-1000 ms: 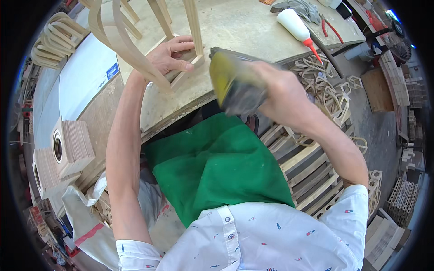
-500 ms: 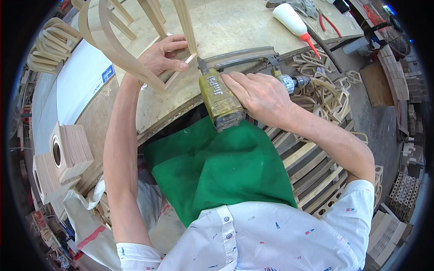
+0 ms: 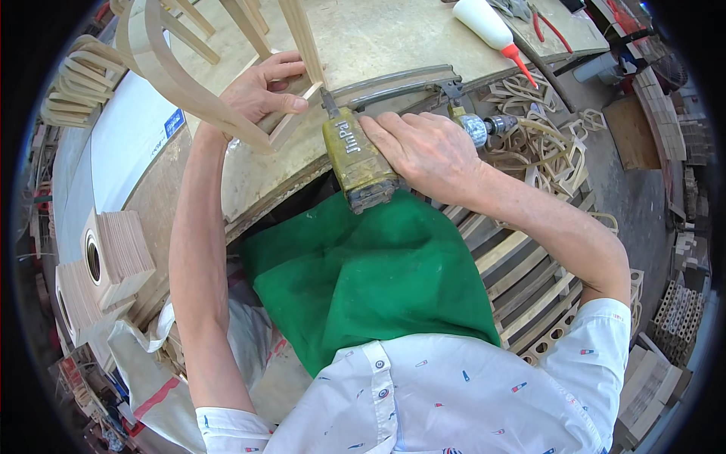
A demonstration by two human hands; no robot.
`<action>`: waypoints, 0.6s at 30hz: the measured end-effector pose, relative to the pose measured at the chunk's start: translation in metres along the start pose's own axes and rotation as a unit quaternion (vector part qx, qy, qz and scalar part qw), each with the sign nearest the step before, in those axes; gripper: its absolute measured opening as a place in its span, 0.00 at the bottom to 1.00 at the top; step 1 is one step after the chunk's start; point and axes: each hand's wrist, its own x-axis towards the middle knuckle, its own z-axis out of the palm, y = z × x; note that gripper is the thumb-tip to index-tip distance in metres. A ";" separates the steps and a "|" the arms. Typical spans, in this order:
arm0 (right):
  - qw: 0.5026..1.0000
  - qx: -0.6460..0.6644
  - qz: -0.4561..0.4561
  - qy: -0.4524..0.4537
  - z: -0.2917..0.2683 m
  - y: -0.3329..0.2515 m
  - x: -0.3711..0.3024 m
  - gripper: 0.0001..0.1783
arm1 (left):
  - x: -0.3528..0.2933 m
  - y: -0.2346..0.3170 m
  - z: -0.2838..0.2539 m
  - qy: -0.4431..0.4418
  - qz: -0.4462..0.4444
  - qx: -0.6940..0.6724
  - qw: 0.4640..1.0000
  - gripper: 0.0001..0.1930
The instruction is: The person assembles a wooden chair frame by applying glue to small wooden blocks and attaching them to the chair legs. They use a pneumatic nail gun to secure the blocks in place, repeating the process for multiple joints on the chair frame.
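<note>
My left hand [image 3: 261, 91] holds the lower corner of a pale wooden frame [image 3: 170, 83] with a curved piece and upright legs, resting on the workbench. Its thumb lies along the inside of a bottom rail, the fingers over the far side. In my right hand [image 3: 427, 151] is a worn yellow-green nail gun [image 3: 357, 155], gripped from the right. The gun's narrow nose meets the outside of the frame near the foot of the right upright; whether it presses firmly I cannot tell. The handle is hidden under my hand.
On the workbench [image 3: 378, 45] lie a white glue bottle [image 3: 484, 26] with a red nozzle and red-handled pliers [image 3: 550, 32]. A metal clamp bar [image 3: 401, 87] runs along its edge. Many wooden loops [image 3: 548, 151] are piled at the right. Stacked wooden blocks [image 3: 121, 250] stand at left.
The nail gun and my right hand have shifted slightly left and up. The frame and my left hand have also shifted slightly left, both grips unchanged.
</note>
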 end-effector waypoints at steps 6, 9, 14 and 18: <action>1.000 -0.009 -0.007 -0.023 -0.001 0.000 -0.002 0.21 | 0.000 -0.001 -0.001 0.008 0.008 0.010 1.000 0.33; 1.000 -0.013 -0.007 -0.026 -0.002 -0.001 0.001 0.21 | -0.001 0.000 -0.002 0.008 0.000 0.023 1.000 0.32; 0.999 -0.013 -0.011 -0.033 0.001 0.000 0.001 0.21 | 0.000 0.000 -0.001 0.019 0.012 0.021 1.000 0.32; 0.999 -0.017 -0.012 -0.037 0.000 0.000 0.001 0.21 | 0.000 -0.001 -0.001 0.015 0.006 0.021 1.000 0.32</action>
